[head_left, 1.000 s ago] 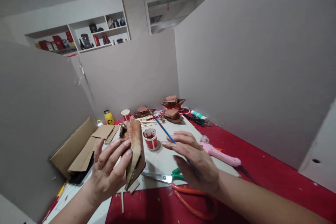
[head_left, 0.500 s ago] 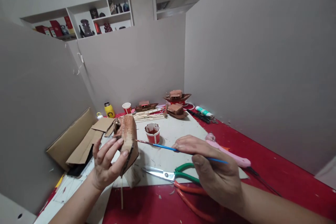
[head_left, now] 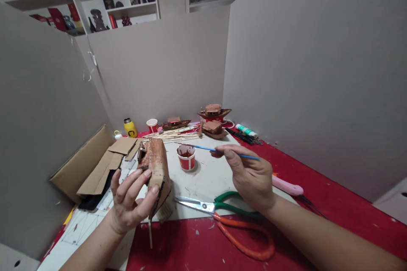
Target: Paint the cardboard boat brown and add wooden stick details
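Note:
My left hand grips a small cardboard model, part bare and part coated in reddish-brown paint, tilted above the table. A thin stick pokes out below it. In my right hand is a slim blue paintbrush, pinched between thumb and fingers. The brush's tip is over the rim of a red and white paper cup with dark reddish-brown paint inside. Whether the bristles touch the cup cannot be seen.
Scissors with green and orange handles lie in front of the cup. Brown model boats and thin sticks are at the back. Cardboard pieces lie left, near a yellow bottle. A pink-handled tool rests at right.
My right hand has lifted and moved away from the model, carrying the brush tip from its surface to above the paper cup. The left hand still grips the model. The view has shifted slightly.

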{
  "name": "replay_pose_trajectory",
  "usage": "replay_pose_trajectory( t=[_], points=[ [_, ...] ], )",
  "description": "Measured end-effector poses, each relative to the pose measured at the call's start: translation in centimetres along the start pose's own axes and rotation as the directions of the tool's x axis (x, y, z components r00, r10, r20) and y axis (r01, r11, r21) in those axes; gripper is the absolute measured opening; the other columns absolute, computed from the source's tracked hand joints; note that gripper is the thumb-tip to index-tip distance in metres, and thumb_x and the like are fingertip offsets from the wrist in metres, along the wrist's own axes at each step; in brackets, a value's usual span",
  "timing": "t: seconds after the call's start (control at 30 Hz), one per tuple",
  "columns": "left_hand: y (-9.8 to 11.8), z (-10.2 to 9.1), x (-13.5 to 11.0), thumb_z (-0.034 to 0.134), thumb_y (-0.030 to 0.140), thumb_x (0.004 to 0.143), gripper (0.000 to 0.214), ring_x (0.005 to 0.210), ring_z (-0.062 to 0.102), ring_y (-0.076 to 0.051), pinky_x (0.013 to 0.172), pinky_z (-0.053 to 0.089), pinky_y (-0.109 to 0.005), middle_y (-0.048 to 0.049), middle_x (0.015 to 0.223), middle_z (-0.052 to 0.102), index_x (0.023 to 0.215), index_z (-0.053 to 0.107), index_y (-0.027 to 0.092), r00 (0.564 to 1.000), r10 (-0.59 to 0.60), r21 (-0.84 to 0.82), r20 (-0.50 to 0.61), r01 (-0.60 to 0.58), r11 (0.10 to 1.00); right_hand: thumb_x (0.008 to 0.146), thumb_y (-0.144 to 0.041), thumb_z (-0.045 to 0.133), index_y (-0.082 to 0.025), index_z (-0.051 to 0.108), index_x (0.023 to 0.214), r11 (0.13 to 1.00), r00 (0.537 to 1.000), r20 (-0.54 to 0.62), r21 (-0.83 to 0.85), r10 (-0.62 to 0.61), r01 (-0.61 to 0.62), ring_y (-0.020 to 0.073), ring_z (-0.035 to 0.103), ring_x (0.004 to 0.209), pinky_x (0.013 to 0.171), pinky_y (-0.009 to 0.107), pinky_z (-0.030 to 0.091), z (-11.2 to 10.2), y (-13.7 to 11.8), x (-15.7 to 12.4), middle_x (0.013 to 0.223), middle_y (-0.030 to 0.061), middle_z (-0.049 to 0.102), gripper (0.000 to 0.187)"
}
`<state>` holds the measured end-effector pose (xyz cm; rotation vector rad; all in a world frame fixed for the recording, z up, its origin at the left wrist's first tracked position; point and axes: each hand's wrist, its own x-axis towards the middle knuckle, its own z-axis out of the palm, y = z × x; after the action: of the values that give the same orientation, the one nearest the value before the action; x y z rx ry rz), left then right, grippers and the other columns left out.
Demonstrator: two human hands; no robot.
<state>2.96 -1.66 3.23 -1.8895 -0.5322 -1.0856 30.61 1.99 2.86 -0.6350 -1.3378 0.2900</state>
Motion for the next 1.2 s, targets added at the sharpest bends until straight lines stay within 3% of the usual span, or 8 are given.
replay_pose_trajectory(
  t=[0.13,0.27,0.47,0.67,0.9,1.2],
  points=[
    [-0.2,-0.1,-0.1,0.070,0.001,0.076,0.030,0.127,0.051,-0.022,0.119,0.024,-0.052,-0.0099,0.119,0.066,0.095,0.059,0.022,1.000,-0.012,-0.038,-0.007,0.011,0.999,0.097,-0.041,0.052,-0.020,0.066,0.091,0.974,1.000,0.011,-0.227,-0.016,0.018,0.0195,0.071,0.076,0.070,0.032,0.057,0.0,1.4,1.5,0.083,0.0053,0.073,0.026],
    [-0.3,0.0,-0.6,0.073,0.003,0.072,0.037,0.124,0.054,-0.022,0.117,0.027,-0.053,-0.0097,0.117,0.068,0.099,0.059,0.023,1.000,-0.026,-0.051,-0.013,0.026,0.998,0.096,-0.041,0.049,-0.020,0.065,0.084,0.931,0.988,0.155,-0.360,-0.003,0.060,0.0206,0.068,0.076,0.071,0.031,0.051,0.5,1.8,3.6,0.082,0.0069,0.072,0.029],
    [-0.2,0.4,-1.0,0.076,0.007,0.071,0.041,0.117,0.060,-0.022,0.116,0.030,-0.052,-0.0082,0.112,0.071,0.104,0.058,0.025,1.000,-0.028,-0.030,0.010,0.028,0.999,0.091,-0.034,0.054,-0.021,0.068,0.076,0.833,0.897,0.415,-0.542,0.151,0.111,0.0191,0.063,0.063,0.058,0.027,0.040,2.8,2.7,5.3,0.069,0.0043,0.072,0.024],
    [-0.3,0.6,-1.1,0.076,0.007,0.072,0.039,0.119,0.058,-0.023,0.116,0.029,-0.053,-0.0096,0.112,0.070,0.102,0.057,0.024,0.998,-0.055,-0.035,0.006,0.055,0.998,0.086,-0.026,0.059,-0.021,0.069,0.070,0.816,0.840,0.489,-0.569,0.236,0.102,0.0177,0.064,0.062,0.056,0.025,0.039,4.5,5.1,5.1,0.068,0.0032,0.073,0.020],
    [-0.4,0.6,-1.3,0.075,0.008,0.074,0.039,0.124,0.056,-0.024,0.118,0.026,-0.055,-0.0110,0.117,0.069,0.105,0.058,0.023,0.996,-0.074,-0.072,0.048,0.078,0.994,0.092,-0.030,0.053,-0.019,0.071,0.082,0.875,0.871,0.452,-0.481,0.194,0.055,0.0202,0.069,0.072,0.066,0.028,0.049,3.8,6.5,4.5,0.079,0.0061,0.076,0.024],
    [-0.5,0.9,-1.5,0.073,0.003,0.072,0.040,0.128,0.050,-0.024,0.119,0.023,-0.055,-0.0118,0.121,0.064,0.104,0.058,0.020,0.994,-0.074,-0.087,0.084,0.081,0.993,0.094,-0.036,0.050,-0.017,0.069,0.087,0.908,0.937,0.331,-0.417,0.115,0.036,0.0208,0.069,0.075,0.069,0.030,0.051,1.4,5.1,3.9,0.082,0.0072,0.075,0.027]
  ],
)
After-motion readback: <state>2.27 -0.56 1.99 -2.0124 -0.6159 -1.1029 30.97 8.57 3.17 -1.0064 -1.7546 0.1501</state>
